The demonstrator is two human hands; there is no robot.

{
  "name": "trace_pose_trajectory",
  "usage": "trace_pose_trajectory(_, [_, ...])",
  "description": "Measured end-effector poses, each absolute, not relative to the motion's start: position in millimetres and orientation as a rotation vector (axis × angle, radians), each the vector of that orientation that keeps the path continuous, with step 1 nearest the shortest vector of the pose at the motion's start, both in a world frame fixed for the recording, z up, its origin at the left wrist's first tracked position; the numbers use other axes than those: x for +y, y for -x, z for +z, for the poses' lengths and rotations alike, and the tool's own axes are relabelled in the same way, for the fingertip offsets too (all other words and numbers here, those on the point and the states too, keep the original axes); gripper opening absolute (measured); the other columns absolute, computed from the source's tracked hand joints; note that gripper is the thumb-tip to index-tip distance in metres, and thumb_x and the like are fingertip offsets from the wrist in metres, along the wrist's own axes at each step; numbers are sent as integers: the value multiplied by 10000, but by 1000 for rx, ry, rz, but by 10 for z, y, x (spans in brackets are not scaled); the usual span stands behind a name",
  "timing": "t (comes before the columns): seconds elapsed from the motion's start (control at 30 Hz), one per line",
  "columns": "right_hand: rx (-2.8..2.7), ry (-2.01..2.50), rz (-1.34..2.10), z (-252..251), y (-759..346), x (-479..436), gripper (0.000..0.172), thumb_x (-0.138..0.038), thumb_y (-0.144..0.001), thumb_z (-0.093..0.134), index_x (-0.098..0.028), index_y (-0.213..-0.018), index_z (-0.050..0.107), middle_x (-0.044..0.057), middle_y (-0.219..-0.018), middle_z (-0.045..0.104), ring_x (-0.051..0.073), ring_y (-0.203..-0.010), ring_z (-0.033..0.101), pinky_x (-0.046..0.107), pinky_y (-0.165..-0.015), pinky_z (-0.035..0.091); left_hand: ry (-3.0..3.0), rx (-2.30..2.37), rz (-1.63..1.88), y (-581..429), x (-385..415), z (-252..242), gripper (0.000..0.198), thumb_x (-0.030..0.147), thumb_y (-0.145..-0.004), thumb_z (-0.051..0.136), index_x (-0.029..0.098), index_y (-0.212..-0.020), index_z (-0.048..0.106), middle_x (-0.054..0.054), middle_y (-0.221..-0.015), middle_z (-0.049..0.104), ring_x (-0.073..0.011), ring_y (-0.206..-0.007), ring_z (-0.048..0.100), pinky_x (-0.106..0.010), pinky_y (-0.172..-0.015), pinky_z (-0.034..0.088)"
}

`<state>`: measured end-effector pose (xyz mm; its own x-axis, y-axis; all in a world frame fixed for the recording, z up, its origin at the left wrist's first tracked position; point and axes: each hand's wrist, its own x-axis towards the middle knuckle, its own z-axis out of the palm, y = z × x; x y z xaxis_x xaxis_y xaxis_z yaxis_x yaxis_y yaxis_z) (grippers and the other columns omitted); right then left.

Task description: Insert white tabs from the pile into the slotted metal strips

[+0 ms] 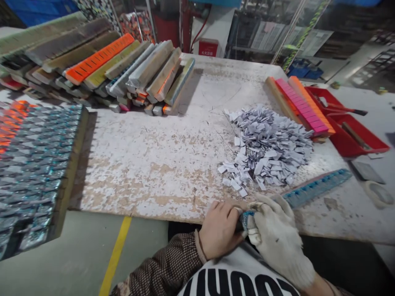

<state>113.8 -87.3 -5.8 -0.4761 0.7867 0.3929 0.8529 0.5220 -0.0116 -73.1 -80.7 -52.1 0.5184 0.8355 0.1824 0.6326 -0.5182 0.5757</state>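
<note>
Nearest to us, just past the white printed shirt front, our two hands meet at the near edge of the worktop [160, 164]. Our left hand [219, 228] is bare, with a checked brown sleeve; its fingers curl tight around the near end of a long blue strip [314, 188]. Our right hand [276, 234] wears a white knitted glove, and its fingers are closed on that same end, touching the left hand.

From our hands the strip runs away to the right across the worktop, lying flat. It is narrow and straight, and along its top sits a row of small shiny blue blocks, set side by side.

Just beyond the strip lies a loose heap of small pale paper slips [267, 146], the nearest slips close to our gloved hand. Past the heap, further right of the strip's far end, lie pink and orange strips [304, 105] beside a red tray [354, 135].

Well apart from the blue strip, at the far left of the worktop, a stack of long bars [123, 70] leans in rows, one bright orange. Left of it stands a slab covered in glittery blue-grey pieces [37, 164].
</note>
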Motion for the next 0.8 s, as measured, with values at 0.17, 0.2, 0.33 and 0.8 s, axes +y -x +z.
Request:
trace_pose_trajectory(0.17, [-2422,1317,-204,-169,-1153,-848,130,-140,-872,560,-194,-953,646,122,-1055,672,342,-1204,619,669,-1139,405,-2309,1184,579,750,-795,-511,384,386,-853,756,169,-1120,586,-109,-1081,683,-300,-995,628,-449,-879,489])
trace_pose_trajectory(0.2, [-2417,1312,-198,-193,-1159,-850,129,-141,-874,567,-192,-967,642,124,-1075,669,339,-1211,616,665,-1143,404,-2303,1175,564,758,-794,-501,397,379,-853,759,170,-1141,582,-109,-1097,681,-300,-1004,626,-451,-887,490])
trace_pose_trajectory(0.33, [-2348,1283,-156,-258,-1204,-858,69,-159,-927,587,-200,-974,616,115,-1105,663,319,-1244,600,652,-1167,385,-2296,1170,517,756,-806,-453,441,384,-864,773,173,-1190,563,-103,-1150,670,-301,-1038,615,-454,-904,490])
trace_pose_trajectory(0.8, [-1915,1315,18,-216,-1772,-832,120,-209,-988,508,-217,-1019,623,131,-1189,668,330,-1220,603,550,-1029,516,-2324,1636,382,577,-153,-68,390,517,-960,658,162,-1093,568,-114,-1010,686,-325,-992,648,-451,-876,496])
